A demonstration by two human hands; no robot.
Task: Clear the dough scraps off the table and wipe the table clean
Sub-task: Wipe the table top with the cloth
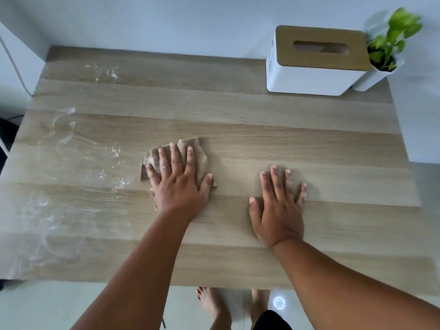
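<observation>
A: Where's the cloth now?

B: The crumpled tan-brown wiping cloth [177, 160] sits at centre frame on the pale wood-grain table [285, 129], pinned flat under the left hand [177, 181], fingers spread straight, pressing rather than pinching.

A: And the other hand?

B: The right hand [277, 206] lies flat on bare wood to the right of centre, fingers splayed, holding nothing. I'd guess it's bracing.

A: What's left to wipe?

B: White floury smears and wet streaks [71, 163] run down the left side of the frame, from upper left to lower left. They lie directly left of the cloth, so the left hand is nearer; I judge the sweep should go leftward.
</observation>
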